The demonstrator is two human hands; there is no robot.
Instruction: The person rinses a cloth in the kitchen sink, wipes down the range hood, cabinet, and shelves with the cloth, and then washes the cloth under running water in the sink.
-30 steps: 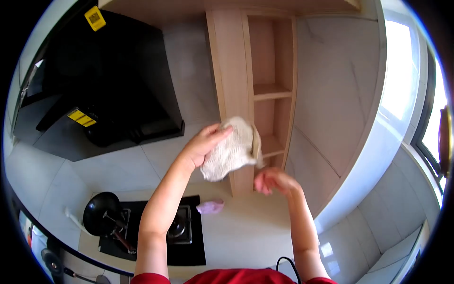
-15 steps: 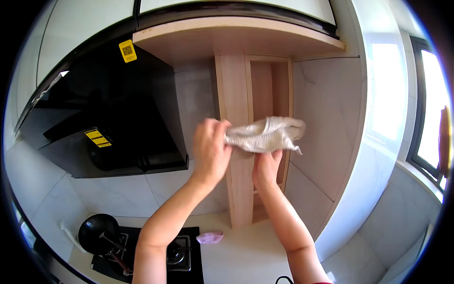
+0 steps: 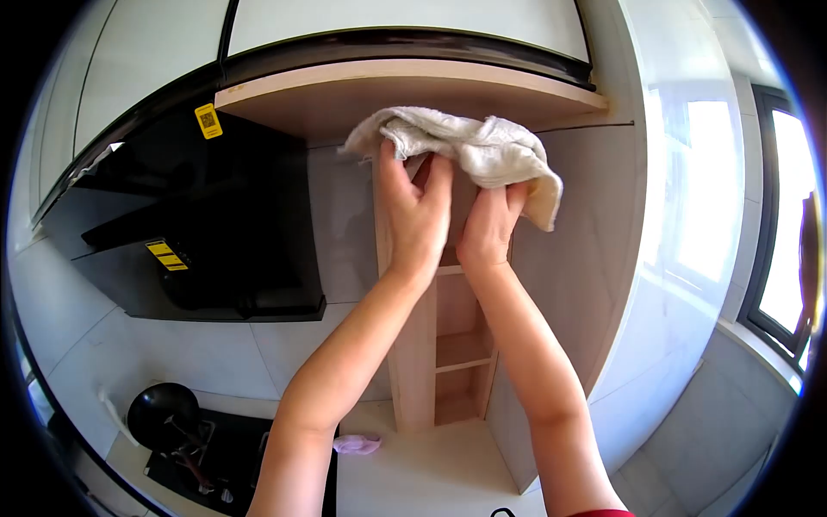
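Observation:
A crumpled off-white cloth [image 3: 495, 153] is raised in front of the narrow wooden shelf unit [image 3: 413, 370], just below the wooden underside of the upper cabinet [image 3: 345, 108]. My left hand [image 3: 417, 202] grips its left part from below, with fingertips partly covered by the fabric. Under the right part, my right hand [image 3: 489, 220] is closed on the cloth, its fingertips hidden in the folds. A corner of the cloth hangs down to the right of that hand. I cannot tell whether the cloth touches the cabinet underside.
A black range hood [image 3: 215, 233] juts out at left. Below it, a black wok [image 3: 162, 416] sits on the gas hob [image 3: 226, 448]. A pinkish-purple cloth [image 3: 357, 444] lies on the pale counter [image 3: 413, 478]. A tiled wall and window [image 3: 775, 233] are at right.
Both hands have lifted the cloth higher, toward the cabinet underside. The cloth has spread wider, and my left hand has moved rightward, closer to my right hand. The view has shifted slightly.

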